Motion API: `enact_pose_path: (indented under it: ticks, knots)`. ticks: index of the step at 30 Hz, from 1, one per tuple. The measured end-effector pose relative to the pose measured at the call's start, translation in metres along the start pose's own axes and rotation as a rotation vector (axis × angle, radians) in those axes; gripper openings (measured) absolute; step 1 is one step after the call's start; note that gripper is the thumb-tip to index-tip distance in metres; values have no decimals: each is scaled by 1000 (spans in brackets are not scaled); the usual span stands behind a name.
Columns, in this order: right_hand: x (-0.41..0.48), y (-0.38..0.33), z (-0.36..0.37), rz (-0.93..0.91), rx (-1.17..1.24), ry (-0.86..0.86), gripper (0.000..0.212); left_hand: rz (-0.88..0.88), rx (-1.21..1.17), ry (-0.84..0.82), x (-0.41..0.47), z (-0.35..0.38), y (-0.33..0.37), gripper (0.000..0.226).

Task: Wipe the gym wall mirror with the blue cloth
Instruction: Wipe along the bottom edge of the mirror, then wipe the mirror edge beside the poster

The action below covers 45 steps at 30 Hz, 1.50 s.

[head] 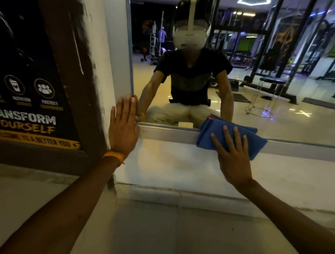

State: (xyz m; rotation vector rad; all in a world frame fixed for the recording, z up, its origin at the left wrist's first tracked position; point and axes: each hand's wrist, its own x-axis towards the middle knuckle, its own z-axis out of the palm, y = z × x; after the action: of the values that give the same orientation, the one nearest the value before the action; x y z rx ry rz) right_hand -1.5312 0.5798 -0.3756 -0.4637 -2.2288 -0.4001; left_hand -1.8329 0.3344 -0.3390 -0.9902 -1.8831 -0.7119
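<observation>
Dim gym, low at the wall mirror (282,116), by its bottom left corner. Flat right hand (233,157), fingers straight and spread, pressing the folded blue cloth (212,134) across the bottom edge, part on glass, part on the metal frame (168,131). Open left hand (123,127) braced flat on the wall (108,54) beside the left edge. Best pressed evenly, swept along the edge in overlapping passes. Counted: two hands, one cloth, one mirror.

Illumination: dim. A ceiling light (253,2) reflected at the top edge of the mirror (290,125) glares white. The poster (27,76) lettering is slightly blurred. Wide-angle distortion curves lines near frame edges.
</observation>
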Motion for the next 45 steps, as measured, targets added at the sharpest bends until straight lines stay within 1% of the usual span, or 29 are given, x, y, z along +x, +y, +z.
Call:
enact_pose_path:
  ticks: [2,5,7,8,10,13,15,17,20,22,23,25,27,29,31,33,37,39,40,42,44,45]
  knots:
    - [10,-38,12,-39,23,10,91,-6,-40,-28,0,-4,2,68]
    - [43,-111,33,-281,64,-15,87,11,-73,-68,2,-14,-2,64]
    - [61,-134,41,-375,43,6,82,23,-78,-69,3,-20,-4,63]
    - [62,-134,42,-381,26,12,81,24,-77,-61,6,-23,-5,64]
    - [51,-111,40,-385,-12,18,83,8,-88,-46,13,-28,-9,65]
    - [24,-48,33,-343,-63,19,99,-12,-124,-49,17,-29,-10,64]
    - [17,-30,27,-298,-75,27,103,-17,-154,-51,12,-27,-6,64]
    - [25,-49,29,-296,-58,44,101,-34,-178,-64,6,-23,-2,65]
    - [50,-107,43,-373,-24,46,90,-53,-175,-68,4,-19,-2,66]
    - [62,-124,49,-410,-22,73,82,-37,-158,-76,4,-19,-6,67]
    - [62,-119,49,-426,-36,83,82,-29,-150,-81,4,-20,-8,67]
    - [53,-89,45,-436,-56,73,89,-23,-146,-85,3,-22,-10,67]
    - [34,-48,37,-402,-95,57,96,-25,-155,-93,3,-23,-9,68]
    - [21,-23,31,-353,-114,33,99,-44,-175,-94,2,-21,-3,68]
    - [22,-28,32,-352,-101,39,100,-100,-219,-94,-1,-18,5,67]
    - [32,-54,37,-372,-71,39,98,-161,-263,-105,-8,-17,14,67]
    - [50,-95,42,-404,-18,44,82,-207,-317,-191,-34,-19,19,64]
    - [44,-94,36,-419,49,33,75,-329,-403,-219,-51,-24,21,64]
    - [38,-93,30,-414,115,24,72,-431,-461,-216,-60,-28,26,63]
    - [24,-94,19,-348,277,-28,66,-626,-573,-232,-77,-33,42,60]
    - [7,-101,3,-239,511,-121,55,-761,-680,-261,-89,-39,58,54]
    - [0,-106,-6,-148,652,-173,51,-797,-726,-273,-94,-42,66,52]
